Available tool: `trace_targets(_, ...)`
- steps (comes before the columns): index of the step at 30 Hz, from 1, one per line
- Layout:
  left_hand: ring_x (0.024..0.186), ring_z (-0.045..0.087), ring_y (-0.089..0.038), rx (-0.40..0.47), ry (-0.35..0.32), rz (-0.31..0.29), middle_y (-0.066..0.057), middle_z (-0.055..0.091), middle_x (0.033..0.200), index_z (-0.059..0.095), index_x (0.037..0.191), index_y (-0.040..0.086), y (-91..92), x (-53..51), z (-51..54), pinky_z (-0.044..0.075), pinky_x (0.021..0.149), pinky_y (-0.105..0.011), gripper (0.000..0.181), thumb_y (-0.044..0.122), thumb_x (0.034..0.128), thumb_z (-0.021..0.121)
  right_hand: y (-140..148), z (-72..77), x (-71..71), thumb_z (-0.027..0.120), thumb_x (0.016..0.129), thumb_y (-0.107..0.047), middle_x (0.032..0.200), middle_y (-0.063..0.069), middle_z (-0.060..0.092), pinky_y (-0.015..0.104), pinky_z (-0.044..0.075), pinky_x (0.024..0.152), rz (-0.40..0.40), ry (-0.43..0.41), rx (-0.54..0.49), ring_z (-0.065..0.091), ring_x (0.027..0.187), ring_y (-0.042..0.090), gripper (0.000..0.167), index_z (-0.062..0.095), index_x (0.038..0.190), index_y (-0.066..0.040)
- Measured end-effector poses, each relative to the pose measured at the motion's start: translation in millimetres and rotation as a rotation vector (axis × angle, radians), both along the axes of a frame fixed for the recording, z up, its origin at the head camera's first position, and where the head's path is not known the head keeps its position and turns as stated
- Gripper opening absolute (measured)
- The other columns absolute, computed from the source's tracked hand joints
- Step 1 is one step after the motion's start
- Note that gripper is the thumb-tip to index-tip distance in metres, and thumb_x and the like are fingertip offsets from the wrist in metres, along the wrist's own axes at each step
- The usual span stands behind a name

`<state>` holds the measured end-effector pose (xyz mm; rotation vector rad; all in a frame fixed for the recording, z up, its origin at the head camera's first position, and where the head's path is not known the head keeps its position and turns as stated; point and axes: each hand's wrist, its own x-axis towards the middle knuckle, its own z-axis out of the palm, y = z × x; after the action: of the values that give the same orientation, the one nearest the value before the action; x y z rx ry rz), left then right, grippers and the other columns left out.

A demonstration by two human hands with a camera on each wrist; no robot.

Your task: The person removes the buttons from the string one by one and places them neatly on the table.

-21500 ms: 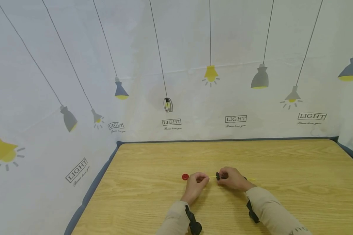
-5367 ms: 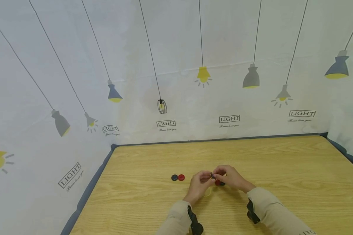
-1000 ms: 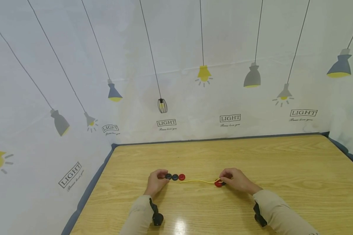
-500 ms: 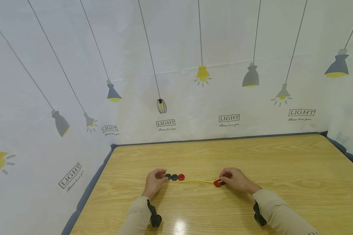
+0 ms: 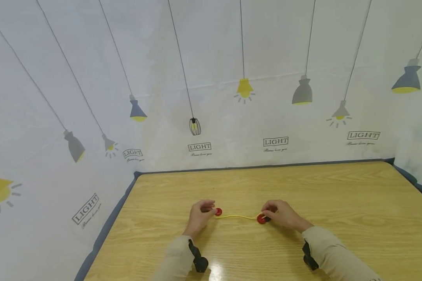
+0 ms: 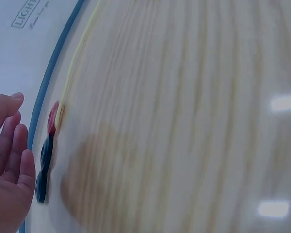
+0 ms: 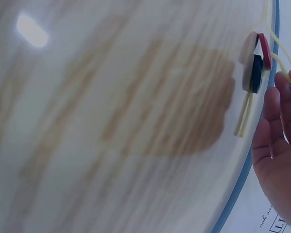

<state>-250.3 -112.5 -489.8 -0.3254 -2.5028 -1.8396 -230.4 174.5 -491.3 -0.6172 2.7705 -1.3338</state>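
In the head view my left hand point(image 5: 198, 217) hovers at a red disc point(image 5: 218, 211) and hides what lies left of it. The left wrist view shows that red disc point(image 6: 53, 116) in a row with two dark discs point(image 6: 46, 150), beside my relaxed left fingers; contact cannot be told. A yellow string point(image 5: 235, 216) runs from there to another red disc point(image 5: 261, 219), which touches a dark disc point(image 7: 256, 74). My right hand point(image 5: 286, 215) pinches the string just above this pair. Two string ends point(image 7: 245, 114) stick out beyond the dark disc.
The wooden table point(image 5: 183, 187) has a dark blue edge, with a pale wall covering point(image 5: 225, 117) printed with lamps standing behind it and at its sides. Light reflects off the tabletop near the front. Black straps with small devices sit at both wrists.
My left hand has moved right from the end of the disc row to beside the red disc, now covering the dark discs in the head view. My right hand has stayed at the string.
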Motion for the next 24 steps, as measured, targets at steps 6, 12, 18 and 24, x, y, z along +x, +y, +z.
trace_targets(6, 0.079, 0.057, -0.028, 0.037, 0.005, -0.044, -0.023, 0.06, 0.088, 0.058, 0.099, -0.013, 26.7, 8.4, 4.7, 0.048, 0.068, -0.025, 0.023, -0.006, 0.0769, 0.063, -3.9, 2.7, -2.0, 0.059, 0.085, -0.014, 0.079, -0.002, 0.06, 0.026, 0.045, 0.064, 0.017, -0.013, -0.02, 0.054, 0.072, 0.012, 0.009, 0.062, 0.084, -0.006)
trace_targets(12, 0.077, 0.057, -0.014, 0.046, -0.01, -0.061, -0.014, 0.063, 0.089, 0.061, 0.1, -0.008, 47.5, 5.8, -10.1, 0.045, 0.068, -0.021, 0.023, 0.0, 0.0782, 0.064, -7.3, 4.8, -1.8, 0.059, 0.085, -0.012, 0.077, -0.002, 0.06, 0.025, 0.044, 0.061, 0.031, -0.008, -0.027, 0.053, 0.069, 0.011, 0.008, 0.062, 0.085, -0.005)
trace_targets(18, 0.079, 0.06, -0.015, 0.079, -0.057, -0.079, -0.01, 0.064, 0.088, 0.063, 0.098, -0.004, 69.3, 7.3, -13.5, 0.047, 0.071, -0.022, 0.022, 0.003, 0.0778, 0.065, -9.4, 4.5, -2.6, 0.059, 0.084, -0.009, 0.075, -0.002, 0.06, 0.024, 0.045, 0.06, 0.048, 0.016, -0.036, 0.053, 0.067, 0.008, 0.005, 0.062, 0.083, -0.005)
trace_targets(24, 0.084, 0.06, -0.017, 0.088, -0.109, -0.15, -0.01, 0.063, 0.093, 0.062, 0.101, -0.005, 84.1, 14.5, -11.9, 0.048, 0.073, -0.024, 0.023, 0.006, 0.0803, 0.064, -11.6, 4.8, -3.6, 0.06, 0.084, -0.009, 0.073, -0.002, 0.059, 0.024, 0.045, 0.059, 0.062, 0.024, -0.049, 0.053, 0.066, 0.008, 0.005, 0.061, 0.081, -0.005)
